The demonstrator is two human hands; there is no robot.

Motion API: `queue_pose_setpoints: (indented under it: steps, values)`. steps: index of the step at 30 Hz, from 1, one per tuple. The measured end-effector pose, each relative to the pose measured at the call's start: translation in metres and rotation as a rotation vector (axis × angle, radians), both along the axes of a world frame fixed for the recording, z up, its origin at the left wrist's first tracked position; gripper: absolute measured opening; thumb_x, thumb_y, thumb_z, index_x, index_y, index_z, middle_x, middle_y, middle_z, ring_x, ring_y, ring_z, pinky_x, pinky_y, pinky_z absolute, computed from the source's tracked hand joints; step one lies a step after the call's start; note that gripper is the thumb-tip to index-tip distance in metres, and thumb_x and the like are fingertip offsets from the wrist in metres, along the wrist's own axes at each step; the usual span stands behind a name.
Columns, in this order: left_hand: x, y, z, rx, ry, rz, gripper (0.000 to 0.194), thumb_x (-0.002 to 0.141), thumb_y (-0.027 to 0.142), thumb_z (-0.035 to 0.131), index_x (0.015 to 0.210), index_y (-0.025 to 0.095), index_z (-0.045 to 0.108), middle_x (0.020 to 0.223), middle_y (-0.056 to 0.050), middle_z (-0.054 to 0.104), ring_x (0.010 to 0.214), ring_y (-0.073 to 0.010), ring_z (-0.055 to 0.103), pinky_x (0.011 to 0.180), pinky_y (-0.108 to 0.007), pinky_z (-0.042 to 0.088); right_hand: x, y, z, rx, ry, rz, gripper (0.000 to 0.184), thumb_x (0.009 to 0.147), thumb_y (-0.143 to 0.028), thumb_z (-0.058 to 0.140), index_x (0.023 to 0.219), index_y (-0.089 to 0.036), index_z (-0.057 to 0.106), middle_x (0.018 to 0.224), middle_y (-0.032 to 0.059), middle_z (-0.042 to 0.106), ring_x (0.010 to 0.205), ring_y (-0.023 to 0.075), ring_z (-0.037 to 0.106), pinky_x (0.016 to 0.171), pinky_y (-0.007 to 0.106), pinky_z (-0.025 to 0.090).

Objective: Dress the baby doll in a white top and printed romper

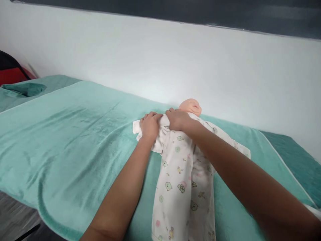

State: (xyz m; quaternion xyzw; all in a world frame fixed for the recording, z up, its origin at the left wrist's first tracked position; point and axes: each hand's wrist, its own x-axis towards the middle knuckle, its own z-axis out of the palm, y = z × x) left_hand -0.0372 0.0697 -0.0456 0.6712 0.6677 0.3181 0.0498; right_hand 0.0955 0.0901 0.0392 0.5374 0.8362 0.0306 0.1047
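A baby doll (pixel 191 106) lies on its back on the green blanket, its bald head toward the wall. It wears a long white baby gown (pixel 175 157) printed with small green, pink and yellow animals. On the gown's left-hand sleeve (pixel 136 127), my left hand (pixel 150 125) is closed with its fingers curled over the cloth near the cuff. My right hand (pixel 177 118) grips the same sleeve close to the shoulder, beside the doll's head. Both sets of fingertips are partly hidden. The other sleeve (pixel 233 142) stretches out to the right, partly behind my right forearm.
A light green blanket (pixel 75 134) with soft wrinkles covers the table, over a darker green cloth (pixel 288 157). Behind rises a white wall (pixel 112 50) with a dark band on top. A red and black object (pixel 11 75) stands at the far left.
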Motion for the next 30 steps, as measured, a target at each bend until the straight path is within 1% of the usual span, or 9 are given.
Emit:
queue_pose_setpoints:
  steps: [5, 8, 12, 18, 22, 24, 26, 28, 30]
  values:
    - [-0.002, 0.002, 0.0, -0.024, -0.098, 0.037, 0.043, 0.096, 0.011, 0.038, 0.115, 0.032, 0.071, 0.124, 0.0, 0.069, 0.116, -0.0217, 0.061, 0.092, -0.035, 0.044, 0.024, 0.003, 0.005, -0.031, -0.034, -0.027, 0.042, 0.082, -0.026, 0.064, 0.122, -0.017, 0.055, 0.132, 0.0153, 0.057, 0.113, 0.0319, 0.058, 0.08, 0.038, 0.049]
    - [-0.002, 0.003, 0.0, -0.041, -0.093, 0.04, 0.042, 0.096, 0.012, 0.038, 0.118, 0.031, 0.068, 0.124, -0.002, 0.069, 0.114, -0.0218, 0.063, 0.091, -0.034, 0.045, 0.011, 0.008, -0.001, -0.04, -0.081, 0.063, 0.035, 0.087, -0.033, 0.061, 0.119, -0.018, 0.058, 0.126, 0.0149, 0.061, 0.11, 0.0323, 0.06, 0.079, 0.039, 0.048]
    - [-0.002, 0.003, 0.001, -0.03, -0.109, 0.052, 0.042, 0.095, 0.012, 0.038, 0.122, 0.029, 0.065, 0.122, -0.003, 0.071, 0.112, -0.0224, 0.065, 0.089, -0.034, 0.047, -0.005, 0.014, -0.005, -0.099, -0.109, 0.132, 0.026, 0.091, -0.035, 0.06, 0.114, -0.021, 0.061, 0.107, 0.0092, 0.069, 0.093, 0.0267, 0.066, 0.073, 0.035, 0.045]
    - [-0.005, 0.003, -0.002, -0.059, -0.223, 0.101, 0.044, 0.09, 0.008, 0.042, 0.118, 0.03, 0.067, 0.117, -0.001, 0.074, 0.11, -0.0222, 0.067, 0.088, -0.032, 0.049, 0.021, 0.006, 0.023, 0.025, -0.148, 0.099, 0.027, 0.096, -0.038, 0.055, 0.118, -0.024, 0.062, 0.11, 0.0107, 0.069, 0.097, 0.0282, 0.065, 0.073, 0.035, 0.041]
    - [-0.005, 0.001, -0.001, -0.081, -0.158, 0.12, 0.049, 0.088, 0.006, 0.042, 0.126, 0.03, 0.063, 0.12, -0.003, 0.072, 0.109, -0.0242, 0.067, 0.087, -0.035, 0.05, 0.035, -0.003, 0.038, 0.087, -0.112, 0.03, 0.027, 0.099, -0.039, 0.051, 0.117, -0.024, 0.063, 0.115, 0.0117, 0.068, 0.096, 0.0264, 0.064, 0.074, 0.035, 0.04]
    - [-0.002, 0.0, 0.001, -0.007, -0.056, 0.097, 0.055, 0.088, 0.006, 0.042, 0.137, 0.028, 0.056, 0.132, -0.007, 0.066, 0.119, -0.0262, 0.061, 0.094, -0.039, 0.049, 0.028, -0.006, 0.035, 0.094, -0.085, 0.037, 0.029, 0.099, -0.041, 0.05, 0.118, -0.024, 0.063, 0.115, 0.0121, 0.068, 0.095, 0.0262, 0.064, 0.074, 0.035, 0.041]
    - [0.001, 0.0, 0.002, 0.076, 0.057, 0.045, 0.058, 0.089, 0.009, 0.046, 0.143, 0.027, 0.05, 0.142, -0.009, 0.059, 0.131, -0.0281, 0.053, 0.108, -0.045, 0.042, 0.014, -0.007, 0.026, 0.093, -0.062, 0.072, 0.032, 0.099, -0.043, 0.051, 0.122, -0.024, 0.062, 0.114, 0.0123, 0.068, 0.097, 0.0268, 0.065, 0.076, 0.035, 0.041]
    - [0.002, 0.0, 0.002, 0.066, 0.125, -0.002, 0.054, 0.09, 0.015, 0.049, 0.143, 0.027, 0.051, 0.14, -0.009, 0.061, 0.132, -0.0295, 0.051, 0.117, -0.052, 0.032, -0.001, -0.006, 0.017, 0.07, -0.033, 0.101, 0.034, 0.099, -0.042, 0.052, 0.128, -0.027, 0.061, 0.112, 0.0115, 0.069, 0.099, 0.0273, 0.065, 0.078, 0.035, 0.042]
    - [0.001, 0.0, 0.001, -0.005, 0.142, -0.014, 0.049, 0.092, 0.019, 0.05, 0.141, 0.029, 0.053, 0.132, -0.008, 0.066, 0.126, -0.0292, 0.056, 0.118, -0.054, 0.029, -0.008, -0.003, 0.012, 0.026, 0.011, 0.109, 0.037, 0.098, -0.041, 0.054, 0.133, -0.03, 0.059, 0.115, 0.0109, 0.068, 0.102, 0.0279, 0.065, 0.08, 0.036, 0.044]
